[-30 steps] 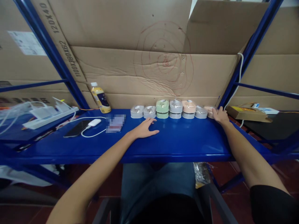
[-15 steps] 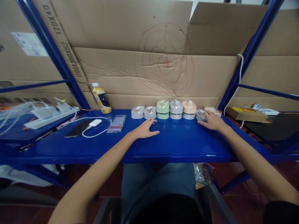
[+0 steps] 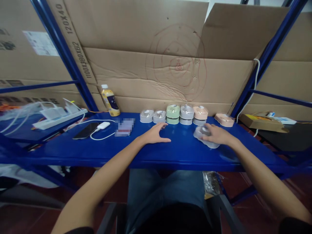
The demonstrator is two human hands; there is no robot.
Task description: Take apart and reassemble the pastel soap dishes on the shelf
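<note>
A grey rounded plastic case with a clear lid (image 3: 200,132) is in my right hand (image 3: 216,134), whose fingers close over it just above the blue shelf. My left hand (image 3: 156,134) rests near the shelf's middle, fingers apart and holding nothing. Behind it stand two single grey cases (image 3: 147,116). To their right are stacks of two: a green stack (image 3: 173,113), a grey stack (image 3: 186,114) and a stack with a peach case on top (image 3: 200,113). One peach case (image 3: 224,120) sits alone at the right rear.
A yellow drink bottle (image 3: 110,101) stands at the back left. Nearer lie a phone (image 3: 85,131), a white charger with its cable (image 3: 103,125) and a pixelated item (image 3: 124,127). A power strip (image 3: 59,118) is farther left. Blue posts and cardboard (image 3: 136,65) bound the shelf.
My right hand has drawn the grey case away from beside the peach case, toward me and slightly left. My left hand stays nearly in place, its fingers spread. The view has shifted slightly.
</note>
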